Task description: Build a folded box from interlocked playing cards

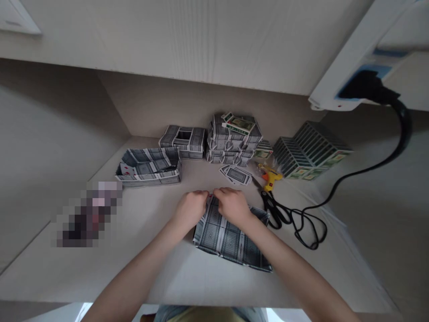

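A box made of playing cards, with grey patterned card backs outside, lies at an angle on the table before me. My left hand is closed at its far left corner, the fingers pinching the edge. Right beside it, my right hand is closed on the same far edge, knuckles up. A bit of a card with a red mark shows between the two hands; the fingertips themselves are mostly hidden. Beyond the hands lies a loose pile of playing cards.
Another open card box stands at left, with one with a square opening behind it. Stacked card boxes bear a small carton. At right are a yellow glue gun, black scissors, a cord and stacked card packs.
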The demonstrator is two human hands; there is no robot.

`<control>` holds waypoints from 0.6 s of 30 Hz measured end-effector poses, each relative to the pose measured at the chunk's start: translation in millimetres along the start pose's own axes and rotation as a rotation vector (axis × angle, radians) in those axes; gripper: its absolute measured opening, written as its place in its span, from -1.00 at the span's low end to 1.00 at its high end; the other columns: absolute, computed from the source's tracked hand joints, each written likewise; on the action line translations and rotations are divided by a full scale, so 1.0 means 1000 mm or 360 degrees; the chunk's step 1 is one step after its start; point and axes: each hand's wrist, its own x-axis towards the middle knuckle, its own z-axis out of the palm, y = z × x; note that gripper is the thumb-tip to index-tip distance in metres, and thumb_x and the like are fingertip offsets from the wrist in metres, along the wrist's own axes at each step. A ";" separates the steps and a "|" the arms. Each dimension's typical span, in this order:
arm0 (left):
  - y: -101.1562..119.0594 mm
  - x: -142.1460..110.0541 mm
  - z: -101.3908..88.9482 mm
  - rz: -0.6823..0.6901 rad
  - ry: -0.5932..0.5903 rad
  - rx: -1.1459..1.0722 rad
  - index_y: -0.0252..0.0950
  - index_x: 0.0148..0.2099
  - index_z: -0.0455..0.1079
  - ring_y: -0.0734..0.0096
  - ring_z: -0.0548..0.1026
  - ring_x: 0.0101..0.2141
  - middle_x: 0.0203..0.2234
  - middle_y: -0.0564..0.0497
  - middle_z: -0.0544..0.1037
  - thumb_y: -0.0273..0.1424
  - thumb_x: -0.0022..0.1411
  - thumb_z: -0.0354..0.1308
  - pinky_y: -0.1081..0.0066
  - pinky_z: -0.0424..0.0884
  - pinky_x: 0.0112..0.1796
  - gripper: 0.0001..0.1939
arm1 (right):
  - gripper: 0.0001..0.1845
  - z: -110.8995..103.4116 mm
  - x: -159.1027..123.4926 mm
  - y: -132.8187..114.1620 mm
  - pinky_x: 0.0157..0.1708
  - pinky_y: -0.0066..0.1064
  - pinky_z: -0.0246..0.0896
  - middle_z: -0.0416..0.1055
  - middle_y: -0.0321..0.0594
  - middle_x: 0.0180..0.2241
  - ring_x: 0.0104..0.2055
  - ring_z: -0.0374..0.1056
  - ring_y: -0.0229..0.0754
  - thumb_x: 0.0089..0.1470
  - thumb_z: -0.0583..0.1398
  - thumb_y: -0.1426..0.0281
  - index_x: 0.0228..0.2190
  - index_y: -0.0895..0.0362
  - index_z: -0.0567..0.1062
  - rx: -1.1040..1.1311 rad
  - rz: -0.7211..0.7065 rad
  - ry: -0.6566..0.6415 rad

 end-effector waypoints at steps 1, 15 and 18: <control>0.002 0.000 -0.001 0.0024 -0.0026 0.0055 -0.34 -0.29 0.36 0.32 0.49 -0.37 -0.41 -0.11 0.51 -0.57 0.14 -0.10 0.42 0.32 -0.36 -0.79 | -0.75 0.000 0.000 0.000 -0.33 -0.40 0.09 0.40 -0.15 -0.31 -0.24 0.29 -0.14 -0.03 0.00 0.54 -0.28 0.12 0.36 0.0000 -0.0014 -0.0003; 0.003 -0.001 0.006 -0.0203 0.0177 -0.0255 -0.27 -0.19 0.39 0.39 0.48 -0.32 -0.34 -0.05 0.53 -0.42 0.18 -0.07 0.48 0.31 -0.31 -0.77 | -0.76 0.000 -0.001 -0.002 -0.37 -0.42 0.08 0.42 -0.15 -0.33 -0.26 0.32 -0.15 0.01 -0.02 0.52 -0.27 0.11 0.35 0.0031 0.0024 0.0022; 0.002 -0.001 0.006 -0.0318 0.0094 -0.0264 -0.27 -0.20 0.41 0.37 0.49 -0.36 -0.36 -0.06 0.54 -0.38 0.16 -0.05 0.48 0.29 -0.36 -0.76 | -0.77 -0.001 -0.001 -0.003 -0.36 -0.43 0.07 0.42 -0.14 -0.32 -0.25 0.31 -0.16 0.02 -0.02 0.52 -0.28 0.11 0.35 0.0041 0.0034 -0.0012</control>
